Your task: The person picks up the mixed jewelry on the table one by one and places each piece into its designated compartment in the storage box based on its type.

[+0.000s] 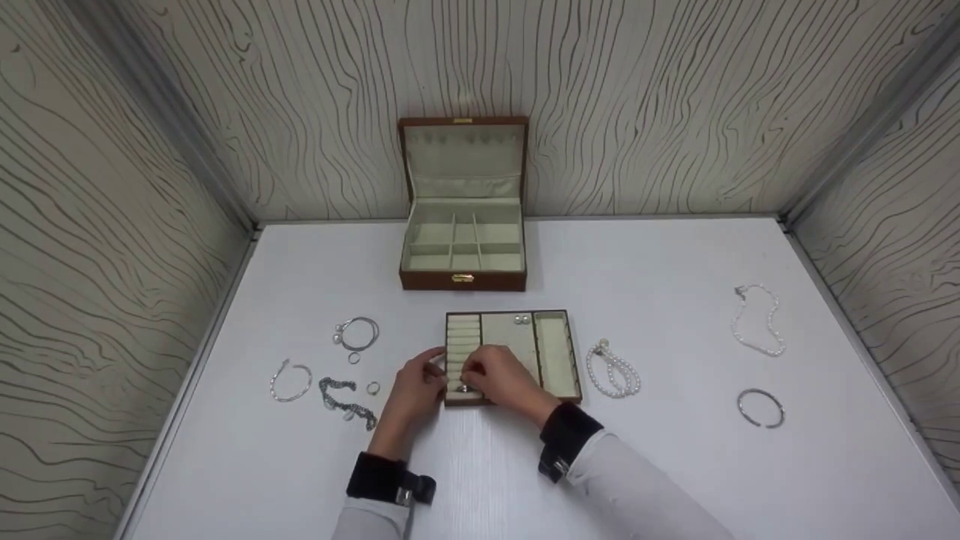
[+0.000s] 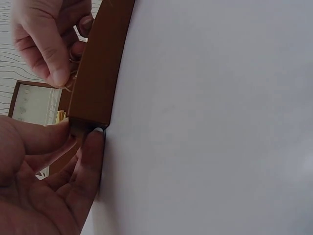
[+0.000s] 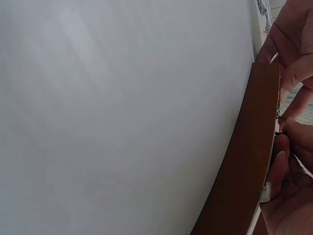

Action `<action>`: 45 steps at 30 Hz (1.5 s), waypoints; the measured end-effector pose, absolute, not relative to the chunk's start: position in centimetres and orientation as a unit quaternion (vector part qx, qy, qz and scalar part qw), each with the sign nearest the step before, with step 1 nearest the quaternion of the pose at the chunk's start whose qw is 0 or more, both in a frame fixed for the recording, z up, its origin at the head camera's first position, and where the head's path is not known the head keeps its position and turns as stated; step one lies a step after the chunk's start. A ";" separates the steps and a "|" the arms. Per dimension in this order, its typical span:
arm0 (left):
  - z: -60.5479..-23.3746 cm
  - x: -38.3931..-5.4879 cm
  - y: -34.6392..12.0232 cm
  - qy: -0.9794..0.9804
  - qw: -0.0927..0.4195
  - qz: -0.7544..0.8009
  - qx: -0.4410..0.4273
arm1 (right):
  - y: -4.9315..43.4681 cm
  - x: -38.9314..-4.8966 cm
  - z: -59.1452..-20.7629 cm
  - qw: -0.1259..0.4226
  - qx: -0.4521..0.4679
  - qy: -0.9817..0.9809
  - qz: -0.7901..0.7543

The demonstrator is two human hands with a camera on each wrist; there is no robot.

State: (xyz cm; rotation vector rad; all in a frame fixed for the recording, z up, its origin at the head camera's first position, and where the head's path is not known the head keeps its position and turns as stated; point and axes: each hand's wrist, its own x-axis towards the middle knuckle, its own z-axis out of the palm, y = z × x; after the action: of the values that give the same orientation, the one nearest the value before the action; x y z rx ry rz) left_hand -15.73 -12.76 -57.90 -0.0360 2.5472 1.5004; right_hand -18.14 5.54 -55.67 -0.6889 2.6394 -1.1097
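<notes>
A brown jewelry tray (image 1: 508, 334) with cream lining lies flat on the table, with padded ring rolls along its left side. My left hand (image 1: 414, 390) grips its left front corner, thumb at the upper edge and fingers against the side (image 2: 93, 152). Over the front ring rolls, my right hand (image 1: 504, 375) pinches a small ring (image 1: 463, 388) between thumb and fingers. The fingertips hide part of the ring. Two pearl earrings (image 1: 521, 319) sit at the back of the tray's middle section.
Behind the tray stands an open jewelry box (image 1: 463, 283) with divided compartments. Left lie bangles (image 1: 362, 347), two loose rings (image 1: 373, 388), a chain bracelet (image 1: 349, 407) and a thin bracelet (image 1: 291, 397). Right are pearl strands (image 1: 615, 391), a necklace (image 1: 776, 330) and a cuff bangle (image 1: 761, 391).
</notes>
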 end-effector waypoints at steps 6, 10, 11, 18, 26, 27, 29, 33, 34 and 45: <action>-57.8 -15.7 -12.7 0.861 0.087 0.501 -0.007 | 5.2 -18.1 -55.8 0.077 -0.237 0.902 -0.352; -57.7 -15.6 -12.6 0.861 0.084 0.501 -0.003 | 4.9 -18.1 -55.8 0.070 -0.234 0.910 -0.336; -57.7 -15.6 -12.6 0.861 0.084 0.501 -0.003 | 4.8 -18.1 -55.8 0.071 -0.231 0.911 -0.333; -57.7 -15.6 -12.6 0.862 0.079 0.500 -0.001 | 4.4 -18.1 -55.6 0.080 -0.211 0.916 -0.331; -57.6 -15.5 -12.6 0.862 0.090 0.498 -0.014 | 4.2 -17.9 -55.7 0.084 -0.190 0.923 -0.325; -57.6 -15.5 -12.6 0.862 0.092 0.499 -0.016 | 4.2 -17.9 -55.7 0.082 -0.190 0.923 -0.325; -57.6 -15.6 -12.6 0.861 0.092 0.500 -0.015 | 4.3 -17.9 -55.8 0.078 -0.190 0.923 -0.326; -57.7 -15.7 -12.7 0.863 0.091 0.497 -0.014 | 4.4 -17.7 -56.1 0.064 -0.198 0.924 -0.321; -57.7 -15.7 -12.7 0.862 0.091 0.498 -0.014 | 4.5 -17.7 -56.2 0.063 -0.201 0.924 -0.320; -57.9 -15.8 -12.7 0.865 0.089 0.494 -0.013 | 6.4 -17.9 -55.8 0.119 -0.277 0.881 -0.364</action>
State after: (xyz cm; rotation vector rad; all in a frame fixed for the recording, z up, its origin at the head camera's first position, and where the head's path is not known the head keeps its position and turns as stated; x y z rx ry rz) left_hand -15.77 -12.72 -57.85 -0.0373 2.5724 1.4698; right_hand -17.87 6.43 -55.76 -0.8106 2.5768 -1.0639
